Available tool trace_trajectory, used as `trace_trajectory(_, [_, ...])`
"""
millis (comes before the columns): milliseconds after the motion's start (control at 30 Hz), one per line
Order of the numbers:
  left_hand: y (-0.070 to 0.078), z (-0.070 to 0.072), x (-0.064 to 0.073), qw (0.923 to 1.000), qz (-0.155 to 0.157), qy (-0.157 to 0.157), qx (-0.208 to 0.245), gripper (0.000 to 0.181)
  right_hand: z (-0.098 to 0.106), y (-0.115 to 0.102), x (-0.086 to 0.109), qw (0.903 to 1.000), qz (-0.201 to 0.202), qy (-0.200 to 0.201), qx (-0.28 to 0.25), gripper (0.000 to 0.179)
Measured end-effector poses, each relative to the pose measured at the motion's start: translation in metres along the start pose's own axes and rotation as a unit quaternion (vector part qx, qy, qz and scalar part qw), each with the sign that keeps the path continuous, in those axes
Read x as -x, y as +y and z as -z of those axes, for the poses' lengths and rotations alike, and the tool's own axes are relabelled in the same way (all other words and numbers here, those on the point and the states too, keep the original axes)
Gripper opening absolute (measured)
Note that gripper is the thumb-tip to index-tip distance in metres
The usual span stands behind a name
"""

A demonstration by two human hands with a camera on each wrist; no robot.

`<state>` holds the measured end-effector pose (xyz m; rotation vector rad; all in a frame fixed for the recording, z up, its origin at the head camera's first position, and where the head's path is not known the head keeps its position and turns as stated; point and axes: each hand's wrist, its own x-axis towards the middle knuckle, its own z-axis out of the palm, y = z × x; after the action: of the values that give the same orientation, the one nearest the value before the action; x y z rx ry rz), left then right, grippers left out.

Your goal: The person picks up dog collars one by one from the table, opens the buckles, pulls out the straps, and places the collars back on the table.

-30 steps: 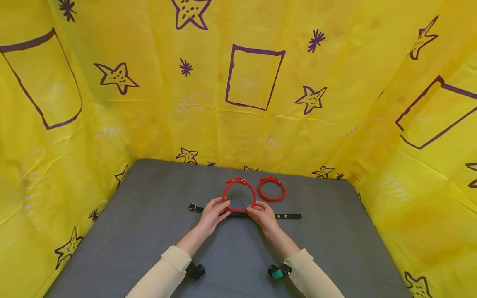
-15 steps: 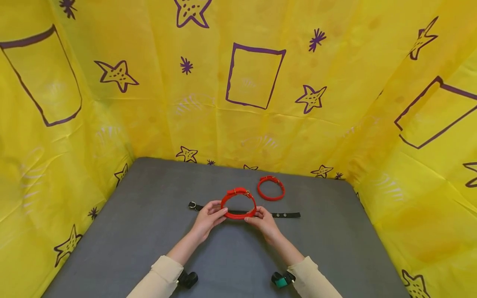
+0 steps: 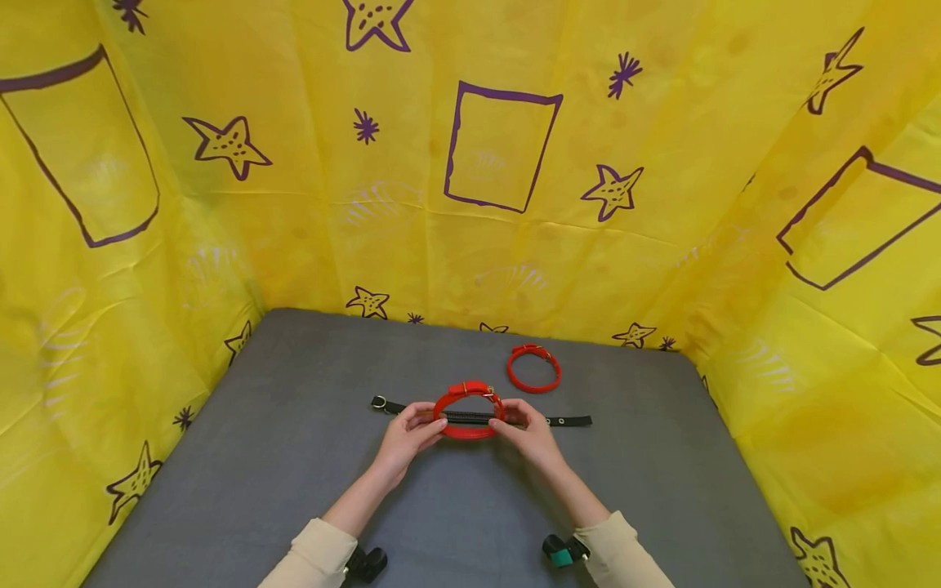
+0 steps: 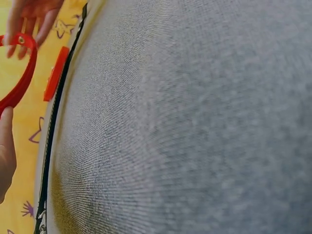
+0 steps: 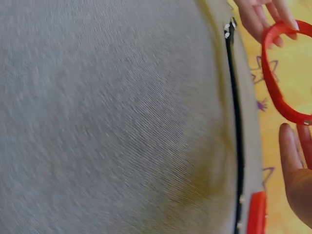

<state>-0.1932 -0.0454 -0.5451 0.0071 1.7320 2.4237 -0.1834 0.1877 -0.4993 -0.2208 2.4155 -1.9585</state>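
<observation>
The head view looks down and forward across the tabletop [image 3: 456,506]; sideways wrist views, close above it, share the held red collar [image 3: 469,433], upper left and upper right respectively.

Left hand [image 3: 407,435] and right hand [image 3: 531,431] in facing pinch grips

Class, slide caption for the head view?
Left hand and right hand hold one red collar; another lies beyond the black strap.

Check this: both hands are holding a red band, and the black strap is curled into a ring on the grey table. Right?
Not quite: the black strap isn't curled. The head view shows it stretched out almost straight on the grey table. The left hand and right hand do hold a red band.
</observation>
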Motion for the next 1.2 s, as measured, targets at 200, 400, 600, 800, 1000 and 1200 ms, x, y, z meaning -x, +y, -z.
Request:
trace_trajectory(200, [-0.001,0.001,0.005,0.9998,-0.006,-0.003,-0.021,0.033,0.005,-0.021,0.004,0.9980,0.055,-0.009,0.030,0.028])
trace_trajectory(400, [-0.001,0.002,0.009,0.9997,0.002,-0.006,-0.025,0.032,0.005,-0.026,0.006,0.9968,0.058,-0.004,0.054,0.023])
trace_trajectory(600, [-0.004,0.004,0.011,0.9997,0.006,-0.005,-0.025,0.032,0.003,-0.022,0.007,0.9953,0.068,0.004,0.068,0.022])
trace_trajectory(800, [-0.006,0.006,0.013,0.9995,0.014,-0.003,-0.027,0.033,0.002,-0.021,0.009,0.9946,0.074,0.005,0.074,0.021])
trace_trajectory(1000, [-0.005,0.005,0.015,0.9994,0.028,0.003,-0.022,0.033,0.002,-0.020,0.010,0.9960,0.064,0.002,0.062,0.021])
trace_trajectory(1200, [-0.005,0.005,0.018,0.9995,0.027,-0.004,-0.018,0.034,0.002,-0.017,0.010,0.9963,0.068,0.003,0.053,0.021])
